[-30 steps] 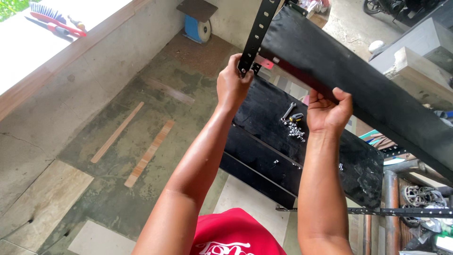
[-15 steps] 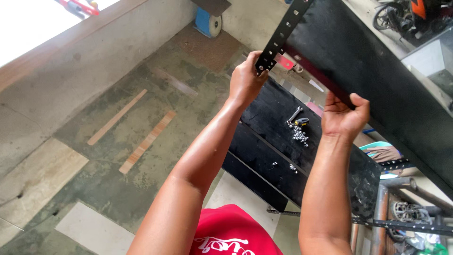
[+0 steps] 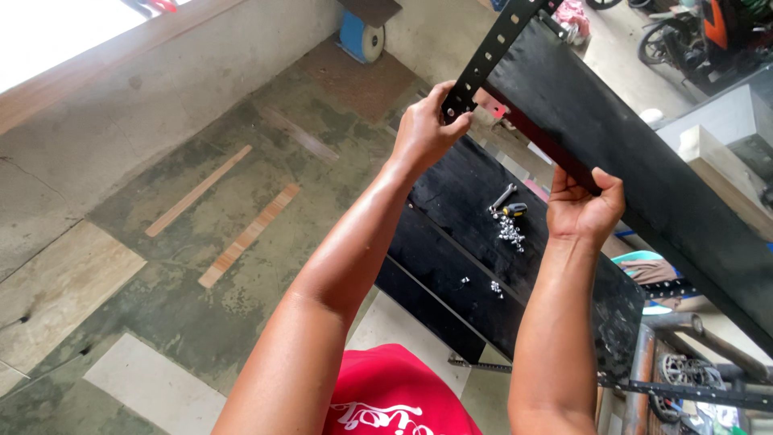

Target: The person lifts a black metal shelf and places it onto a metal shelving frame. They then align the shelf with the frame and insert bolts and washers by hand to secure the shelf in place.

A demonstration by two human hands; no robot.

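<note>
I hold a large black shelf panel (image 3: 644,153) up in front of me, tilted. My left hand (image 3: 424,129) grips the lower end of a black perforated angle upright (image 3: 495,50) at the panel's corner. My right hand (image 3: 585,209) grips the panel's lower edge, fingers curled over it. Below lie other black panels (image 3: 451,242) flat on the floor, with a spanner (image 3: 501,198) and a small pile of nuts and bolts (image 3: 510,234) on top.
Two wooden strips (image 3: 245,236) lie on the stained concrete floor at the left. A blue and white wheel-like object (image 3: 362,40) stands at the back wall. Perforated metal rails (image 3: 692,392), pipes and motorbike parts crowd the right side.
The view has tilted down and left a little. Both hands stay on the panel and upright, which now sit higher and further right in view.
</note>
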